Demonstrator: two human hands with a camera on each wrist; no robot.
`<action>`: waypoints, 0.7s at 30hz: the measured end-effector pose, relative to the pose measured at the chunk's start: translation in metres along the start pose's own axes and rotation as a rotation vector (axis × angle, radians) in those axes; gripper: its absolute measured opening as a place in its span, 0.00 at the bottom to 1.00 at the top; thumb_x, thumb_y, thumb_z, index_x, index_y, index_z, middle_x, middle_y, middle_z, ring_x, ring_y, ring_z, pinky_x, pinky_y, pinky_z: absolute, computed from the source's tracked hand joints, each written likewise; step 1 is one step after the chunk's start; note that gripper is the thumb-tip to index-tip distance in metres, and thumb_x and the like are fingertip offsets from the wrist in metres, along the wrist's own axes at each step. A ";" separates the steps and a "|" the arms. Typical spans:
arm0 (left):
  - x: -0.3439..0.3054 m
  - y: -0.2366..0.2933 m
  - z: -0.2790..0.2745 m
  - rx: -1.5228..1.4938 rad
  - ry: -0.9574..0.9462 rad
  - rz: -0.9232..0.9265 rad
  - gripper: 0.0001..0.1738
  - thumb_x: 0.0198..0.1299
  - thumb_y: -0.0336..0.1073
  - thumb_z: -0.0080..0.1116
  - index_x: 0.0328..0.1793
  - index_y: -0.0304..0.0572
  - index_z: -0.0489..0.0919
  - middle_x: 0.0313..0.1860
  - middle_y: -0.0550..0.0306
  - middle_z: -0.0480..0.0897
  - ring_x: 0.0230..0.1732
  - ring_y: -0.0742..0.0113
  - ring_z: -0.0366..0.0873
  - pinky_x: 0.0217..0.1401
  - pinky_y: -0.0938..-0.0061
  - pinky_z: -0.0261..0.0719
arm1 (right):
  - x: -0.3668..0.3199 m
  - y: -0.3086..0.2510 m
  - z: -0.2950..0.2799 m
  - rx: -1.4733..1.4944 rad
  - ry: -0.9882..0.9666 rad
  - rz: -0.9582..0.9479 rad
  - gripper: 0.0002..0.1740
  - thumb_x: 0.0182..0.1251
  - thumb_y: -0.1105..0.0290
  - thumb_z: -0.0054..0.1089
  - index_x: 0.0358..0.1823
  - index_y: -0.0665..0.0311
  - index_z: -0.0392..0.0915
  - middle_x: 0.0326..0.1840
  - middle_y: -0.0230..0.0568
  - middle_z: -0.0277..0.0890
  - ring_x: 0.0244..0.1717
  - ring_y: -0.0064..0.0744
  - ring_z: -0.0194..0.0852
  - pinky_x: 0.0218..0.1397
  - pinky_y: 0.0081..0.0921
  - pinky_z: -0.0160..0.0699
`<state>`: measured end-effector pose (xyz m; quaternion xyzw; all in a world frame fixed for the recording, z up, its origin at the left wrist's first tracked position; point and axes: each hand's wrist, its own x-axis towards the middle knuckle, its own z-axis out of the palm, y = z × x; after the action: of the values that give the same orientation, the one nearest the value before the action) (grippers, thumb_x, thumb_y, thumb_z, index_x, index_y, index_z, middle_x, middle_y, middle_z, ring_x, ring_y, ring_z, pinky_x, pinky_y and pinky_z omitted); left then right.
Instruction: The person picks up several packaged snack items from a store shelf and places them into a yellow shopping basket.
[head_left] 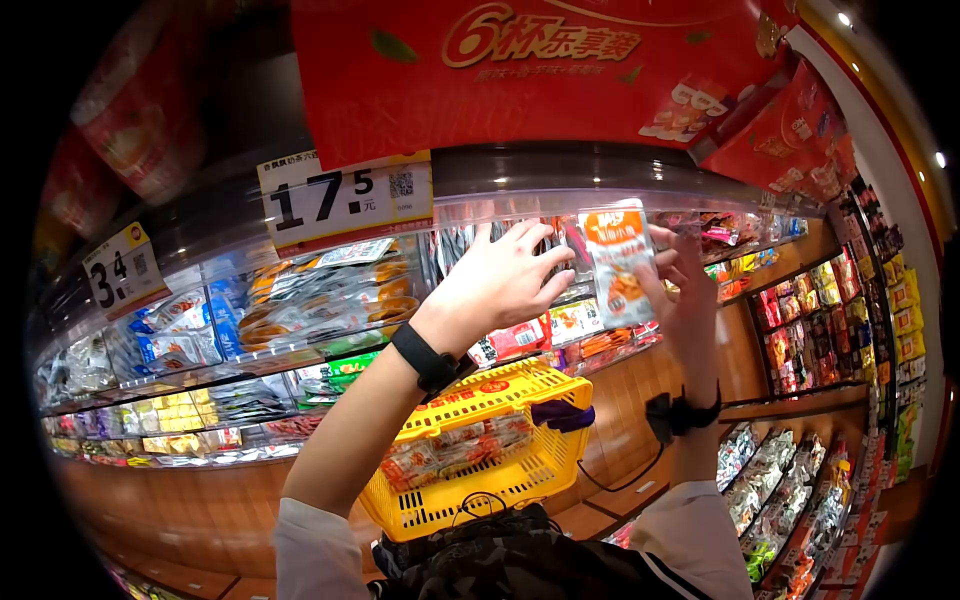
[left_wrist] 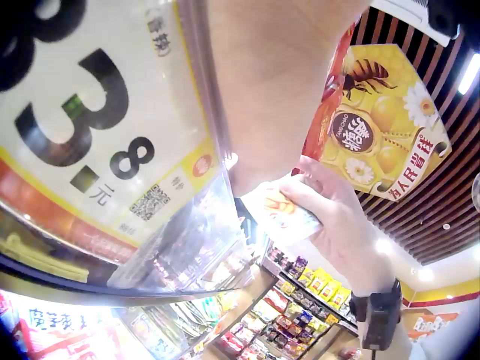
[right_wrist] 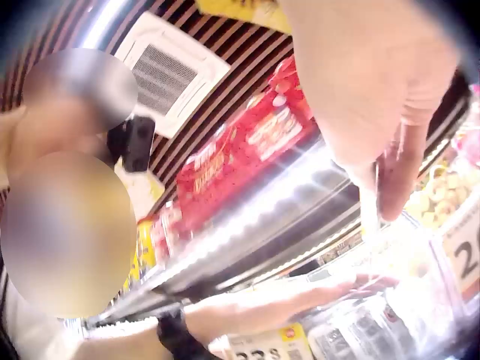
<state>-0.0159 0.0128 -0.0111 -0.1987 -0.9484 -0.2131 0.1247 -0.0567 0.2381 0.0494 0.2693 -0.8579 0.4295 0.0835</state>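
My right hand point(head_left: 685, 285) pinches a small orange-and-white snack packet point(head_left: 617, 262) by its right edge, thumb on the front; the packet stands upright, its printed face toward the head camera. In the left wrist view the same packet point(left_wrist: 281, 214) shows pale and partly overexposed between the fingers. My left hand point(head_left: 505, 270) reaches palm down over the upper shelf, fingers spread and loosely bent at a row of packets. Its fingertips lie right at these dark, shiny packets point(head_left: 455, 240). From the right wrist, the left hand point(right_wrist: 315, 292) appears stretched out below the packet.
A yellow shopping basket point(head_left: 555, 465) with red-and-white packs inside stands below my arms. Clear-fronted bins of orange packets point(head_left: 335, 290) line the shelf at left. Price cards point(head_left: 345, 198) hang along the upper edge, under a red box point(head_left: 520, 110). Snack racks point(head_left: 820, 310) stand at right.
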 end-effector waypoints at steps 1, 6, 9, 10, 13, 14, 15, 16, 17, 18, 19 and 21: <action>0.000 0.000 0.000 0.001 -0.001 0.001 0.24 0.77 0.54 0.40 0.70 0.55 0.73 0.69 0.45 0.72 0.74 0.47 0.68 0.77 0.27 0.50 | 0.007 0.002 0.009 -0.221 0.070 -0.170 0.18 0.69 0.77 0.62 0.60 0.64 0.75 0.40 0.43 0.82 0.40 0.32 0.86 0.36 0.24 0.85; 0.000 0.002 -0.002 -0.001 0.056 0.000 0.24 0.75 0.53 0.43 0.65 0.50 0.78 0.68 0.44 0.74 0.73 0.49 0.69 0.76 0.32 0.56 | 0.037 -0.010 0.038 -0.690 0.196 -0.374 0.11 0.71 0.71 0.59 0.50 0.69 0.78 0.41 0.51 0.81 0.37 0.53 0.84 0.40 0.40 0.85; 0.000 0.001 -0.001 0.006 0.064 0.016 0.25 0.75 0.53 0.43 0.65 0.48 0.78 0.68 0.44 0.74 0.73 0.49 0.69 0.76 0.32 0.56 | 0.046 -0.005 0.051 -0.696 0.019 -0.262 0.08 0.69 0.72 0.60 0.40 0.72 0.80 0.39 0.61 0.81 0.42 0.58 0.83 0.43 0.44 0.82; 0.000 0.000 0.000 0.008 0.063 0.014 0.25 0.75 0.53 0.43 0.65 0.48 0.78 0.68 0.44 0.74 0.73 0.49 0.69 0.76 0.32 0.56 | 0.046 0.000 0.052 -0.721 -0.083 -0.260 0.06 0.69 0.74 0.57 0.37 0.72 0.77 0.35 0.59 0.80 0.40 0.60 0.81 0.41 0.48 0.80; 0.000 -0.001 0.002 0.005 0.075 0.016 0.25 0.75 0.53 0.43 0.65 0.46 0.78 0.68 0.43 0.74 0.74 0.49 0.68 0.76 0.32 0.57 | 0.044 0.032 0.067 -0.713 -0.125 -0.333 0.04 0.65 0.76 0.56 0.38 0.71 0.75 0.34 0.58 0.78 0.38 0.62 0.78 0.40 0.51 0.79; 0.000 -0.001 0.001 -0.001 0.065 0.015 0.25 0.75 0.52 0.44 0.66 0.45 0.76 0.68 0.45 0.73 0.73 0.48 0.69 0.76 0.30 0.55 | 0.043 0.036 0.067 -0.730 -0.137 -0.414 0.06 0.61 0.78 0.57 0.39 0.71 0.74 0.34 0.59 0.77 0.39 0.62 0.77 0.40 0.52 0.78; 0.000 -0.001 0.001 -0.004 0.056 0.015 0.25 0.75 0.52 0.45 0.68 0.44 0.74 0.68 0.46 0.72 0.72 0.46 0.69 0.76 0.28 0.53 | 0.043 0.034 0.064 -0.729 -0.136 -0.413 0.06 0.61 0.78 0.57 0.39 0.71 0.74 0.34 0.59 0.77 0.39 0.62 0.77 0.40 0.52 0.78; 0.000 0.000 0.000 -0.002 0.055 0.016 0.25 0.75 0.52 0.45 0.68 0.44 0.74 0.68 0.46 0.72 0.72 0.46 0.69 0.76 0.28 0.53 | 0.044 0.031 0.059 -0.771 -0.219 -0.454 0.08 0.60 0.77 0.59 0.41 0.71 0.74 0.36 0.55 0.78 0.37 0.57 0.79 0.40 0.47 0.80; 0.000 0.000 0.000 -0.014 0.079 0.029 0.25 0.75 0.51 0.45 0.67 0.42 0.74 0.67 0.46 0.72 0.71 0.47 0.70 0.75 0.29 0.55 | 0.047 0.025 0.055 -0.812 -0.301 -0.498 0.10 0.59 0.77 0.61 0.42 0.70 0.74 0.38 0.52 0.78 0.34 0.52 0.81 0.41 0.42 0.83; 0.001 0.000 0.000 -0.025 0.102 0.042 0.25 0.75 0.51 0.46 0.66 0.41 0.74 0.67 0.46 0.72 0.70 0.47 0.70 0.74 0.30 0.57 | 0.050 0.020 0.054 -0.807 -0.350 -0.425 0.08 0.59 0.76 0.61 0.40 0.69 0.76 0.37 0.51 0.78 0.35 0.52 0.81 0.41 0.44 0.83; 0.001 0.000 -0.001 -0.018 0.101 0.043 0.25 0.75 0.51 0.46 0.66 0.41 0.74 0.67 0.46 0.72 0.70 0.47 0.70 0.74 0.30 0.57 | 0.054 0.015 0.051 -0.803 -0.344 -0.426 0.08 0.59 0.76 0.61 0.40 0.69 0.76 0.37 0.51 0.78 0.35 0.52 0.81 0.41 0.44 0.83; 0.000 0.000 -0.002 -0.008 0.080 0.066 0.25 0.75 0.50 0.47 0.65 0.39 0.74 0.64 0.45 0.73 0.68 0.47 0.71 0.72 0.34 0.61 | 0.061 0.008 0.046 -0.855 -0.370 -0.351 0.05 0.59 0.74 0.62 0.35 0.66 0.78 0.35 0.49 0.78 0.34 0.50 0.81 0.40 0.43 0.82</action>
<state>-0.0160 0.0119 -0.0095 -0.2217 -0.9347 -0.2206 0.1688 -0.1084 0.1819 0.0388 0.4231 -0.8993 -0.0364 0.1041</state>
